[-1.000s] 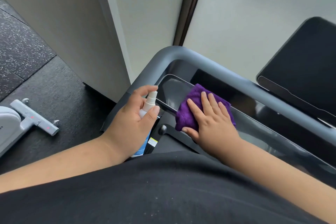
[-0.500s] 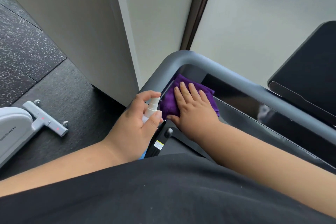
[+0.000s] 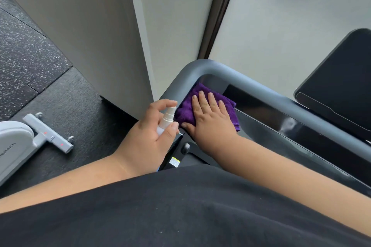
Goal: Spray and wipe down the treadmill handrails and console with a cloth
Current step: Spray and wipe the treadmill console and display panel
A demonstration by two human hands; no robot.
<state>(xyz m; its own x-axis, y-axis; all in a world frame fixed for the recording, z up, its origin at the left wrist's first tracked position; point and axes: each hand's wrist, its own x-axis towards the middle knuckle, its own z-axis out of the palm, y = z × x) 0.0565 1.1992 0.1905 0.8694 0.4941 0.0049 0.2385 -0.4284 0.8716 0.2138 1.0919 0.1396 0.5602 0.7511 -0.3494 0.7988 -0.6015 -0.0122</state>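
One purple cloth (image 3: 186, 109), one spray bottle (image 3: 167, 119), two hands, one grey handrail (image 3: 261, 86), one black screen (image 3: 339, 78).

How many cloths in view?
1. A folded purple microfibre cloth lies on the dark glossy console panel, in the grey handrail's corner, pressed flat under the right hand. None elsewhere; others may be hidden.

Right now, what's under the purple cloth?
The purple cloth lies on the glossy black console, in the corner by the grey handrail. The right hand presses it flat. The patch of console beneath it is covered, so its state cannot be seen.
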